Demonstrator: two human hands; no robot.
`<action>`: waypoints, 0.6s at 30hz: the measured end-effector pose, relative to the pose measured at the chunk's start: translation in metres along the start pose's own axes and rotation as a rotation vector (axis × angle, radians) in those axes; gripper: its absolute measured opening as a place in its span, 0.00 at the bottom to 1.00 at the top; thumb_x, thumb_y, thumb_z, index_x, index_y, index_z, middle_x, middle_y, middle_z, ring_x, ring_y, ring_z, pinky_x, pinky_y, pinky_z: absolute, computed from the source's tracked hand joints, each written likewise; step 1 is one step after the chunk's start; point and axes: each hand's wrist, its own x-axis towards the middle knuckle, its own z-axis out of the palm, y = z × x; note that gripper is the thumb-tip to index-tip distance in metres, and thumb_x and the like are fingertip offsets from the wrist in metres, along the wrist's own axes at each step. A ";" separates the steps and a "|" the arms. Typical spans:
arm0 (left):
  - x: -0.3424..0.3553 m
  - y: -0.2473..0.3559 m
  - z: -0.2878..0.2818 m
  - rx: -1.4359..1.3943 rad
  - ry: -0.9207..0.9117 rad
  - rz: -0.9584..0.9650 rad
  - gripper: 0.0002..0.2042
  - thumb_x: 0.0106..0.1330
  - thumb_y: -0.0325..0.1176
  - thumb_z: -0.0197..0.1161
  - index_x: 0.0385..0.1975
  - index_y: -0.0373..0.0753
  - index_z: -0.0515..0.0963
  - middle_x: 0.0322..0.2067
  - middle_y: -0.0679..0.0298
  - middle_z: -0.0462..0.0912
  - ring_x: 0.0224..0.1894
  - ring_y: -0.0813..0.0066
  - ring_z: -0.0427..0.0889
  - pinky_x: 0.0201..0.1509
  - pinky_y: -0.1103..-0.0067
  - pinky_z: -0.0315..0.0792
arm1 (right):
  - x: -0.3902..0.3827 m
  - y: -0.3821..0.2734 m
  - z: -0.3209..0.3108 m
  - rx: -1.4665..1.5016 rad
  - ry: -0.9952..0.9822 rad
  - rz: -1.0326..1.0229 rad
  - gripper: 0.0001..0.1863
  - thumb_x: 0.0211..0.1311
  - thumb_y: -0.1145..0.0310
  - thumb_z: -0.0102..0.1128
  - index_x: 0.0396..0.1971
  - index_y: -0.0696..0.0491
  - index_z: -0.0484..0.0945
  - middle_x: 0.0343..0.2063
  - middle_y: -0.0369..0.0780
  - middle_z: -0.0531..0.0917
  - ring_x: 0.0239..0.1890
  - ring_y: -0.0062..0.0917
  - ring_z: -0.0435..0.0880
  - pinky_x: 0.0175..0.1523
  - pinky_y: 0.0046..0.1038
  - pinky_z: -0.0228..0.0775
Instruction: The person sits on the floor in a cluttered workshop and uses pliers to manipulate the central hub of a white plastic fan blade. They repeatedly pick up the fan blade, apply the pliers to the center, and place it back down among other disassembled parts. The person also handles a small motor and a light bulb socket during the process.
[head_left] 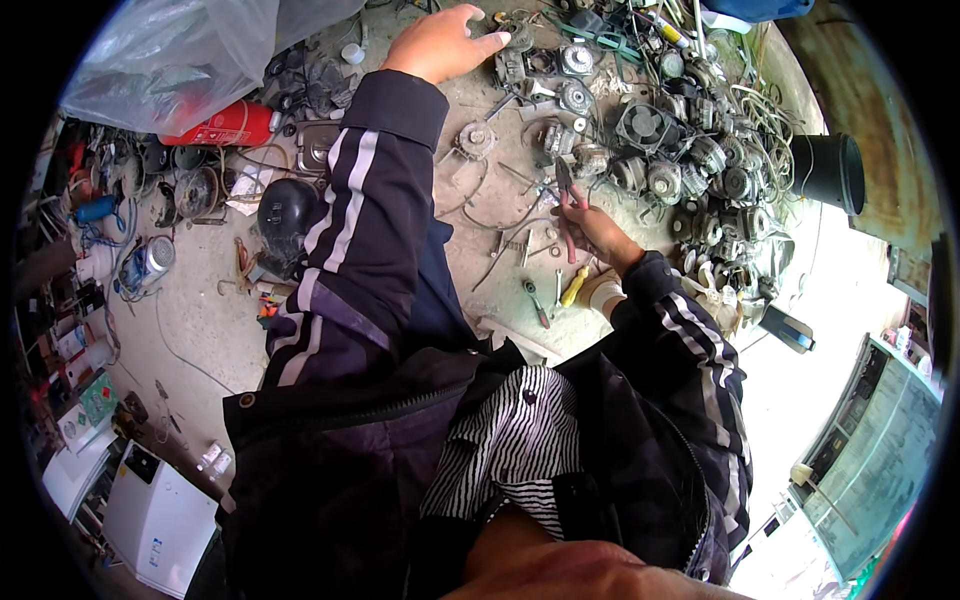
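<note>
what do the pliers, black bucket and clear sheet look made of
Pliers: dull, dark metal head, likely steel; the handles' even red colour suggests plastic or rubber covering.
Black bucket: probably moulded plastic, going by its smooth wall and soft sheen.
Clear sheet: most likely thin plastic film, as it is see-through, wrinkled and catches glossy highlights.

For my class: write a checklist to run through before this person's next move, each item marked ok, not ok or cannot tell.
1. Red-handled pliers held in the right hand: ok.
2. Left hand free, fingers spread: ok.
3. Left hand clear of the grimy part beside it: cannot tell.
4. Yellow tool out of both hands: ok.
5. Floor between the hands free of loose parts: not ok.
</note>
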 end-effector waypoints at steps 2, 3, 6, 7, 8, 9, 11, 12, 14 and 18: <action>-0.008 0.015 -0.011 -0.096 0.034 -0.015 0.30 0.56 0.53 0.62 0.53 0.37 0.71 0.42 0.50 0.79 0.43 0.56 0.79 0.47 0.68 0.72 | 0.011 0.000 -0.007 -0.054 -0.017 -0.016 0.10 0.67 0.68 0.45 0.43 0.55 0.69 0.22 0.37 0.77 0.13 0.19 0.72 0.20 0.17 0.61; -0.012 0.021 -0.016 -0.143 0.050 -0.024 0.28 0.56 0.49 0.63 0.51 0.35 0.71 0.40 0.48 0.80 0.42 0.54 0.79 0.47 0.68 0.71 | 0.018 0.000 -0.007 -0.019 0.047 -0.039 0.09 0.65 0.70 0.47 0.43 0.55 0.69 0.22 0.37 0.76 0.13 0.19 0.72 0.21 0.18 0.62; -0.015 0.025 -0.022 -0.153 0.034 -0.050 0.28 0.57 0.50 0.62 0.51 0.34 0.71 0.41 0.47 0.80 0.44 0.55 0.79 0.48 0.68 0.71 | 0.050 0.001 -0.009 -0.072 0.152 -0.128 0.07 0.60 0.75 0.48 0.38 0.57 0.71 0.22 0.37 0.76 0.16 0.21 0.73 0.21 0.22 0.65; -0.016 0.024 -0.023 -0.160 0.047 -0.043 0.28 0.57 0.50 0.62 0.51 0.34 0.72 0.41 0.48 0.80 0.44 0.54 0.79 0.48 0.68 0.71 | 0.062 -0.003 -0.006 -0.194 0.133 -0.175 0.06 0.59 0.76 0.48 0.35 0.57 0.72 0.23 0.38 0.77 0.18 0.22 0.75 0.21 0.23 0.66; -0.017 0.023 -0.023 -0.166 0.061 -0.038 0.28 0.57 0.50 0.62 0.50 0.34 0.72 0.40 0.48 0.80 0.44 0.54 0.79 0.48 0.68 0.71 | 0.070 -0.005 -0.006 -0.317 0.111 -0.222 0.05 0.57 0.77 0.47 0.32 0.57 0.73 0.23 0.38 0.78 0.20 0.24 0.76 0.22 0.25 0.67; -0.017 0.021 -0.023 -0.172 0.074 -0.034 0.28 0.57 0.50 0.62 0.50 0.34 0.72 0.40 0.48 0.80 0.43 0.54 0.79 0.48 0.68 0.71 | 0.079 -0.012 -0.009 -0.523 0.146 -0.102 0.06 0.53 0.75 0.50 0.31 0.59 0.74 0.22 0.40 0.77 0.22 0.29 0.78 0.25 0.29 0.71; -0.005 0.011 -0.008 -0.121 0.060 0.011 0.32 0.56 0.57 0.61 0.53 0.38 0.71 0.43 0.51 0.80 0.44 0.59 0.80 0.47 0.69 0.72 | 0.121 -0.006 -0.025 -0.673 0.237 -0.100 0.11 0.53 0.70 0.52 0.35 0.59 0.73 0.25 0.43 0.78 0.28 0.33 0.80 0.33 0.33 0.73; -0.006 0.005 -0.011 -0.069 0.063 0.005 0.34 0.56 0.60 0.60 0.55 0.40 0.71 0.45 0.53 0.80 0.44 0.61 0.80 0.47 0.70 0.73 | 0.147 -0.005 -0.021 -0.755 0.244 -0.106 0.13 0.53 0.68 0.53 0.36 0.59 0.73 0.27 0.45 0.78 0.30 0.35 0.81 0.36 0.35 0.74; -0.011 0.023 -0.016 -0.177 0.064 -0.011 0.30 0.57 0.53 0.61 0.51 0.36 0.72 0.41 0.50 0.80 0.43 0.57 0.80 0.47 0.69 0.72 | 0.168 0.001 -0.017 -0.949 0.547 -0.225 0.21 0.54 0.60 0.54 0.43 0.60 0.71 0.33 0.48 0.77 0.39 0.40 0.80 0.44 0.39 0.72; -0.021 0.038 -0.032 -0.221 0.026 -0.099 0.27 0.57 0.49 0.62 0.49 0.33 0.73 0.39 0.48 0.80 0.42 0.56 0.80 0.46 0.70 0.72 | 0.193 -0.005 0.023 -0.963 1.004 -0.157 0.30 0.59 0.49 0.50 0.52 0.58 0.66 0.43 0.51 0.74 0.52 0.44 0.74 0.55 0.41 0.65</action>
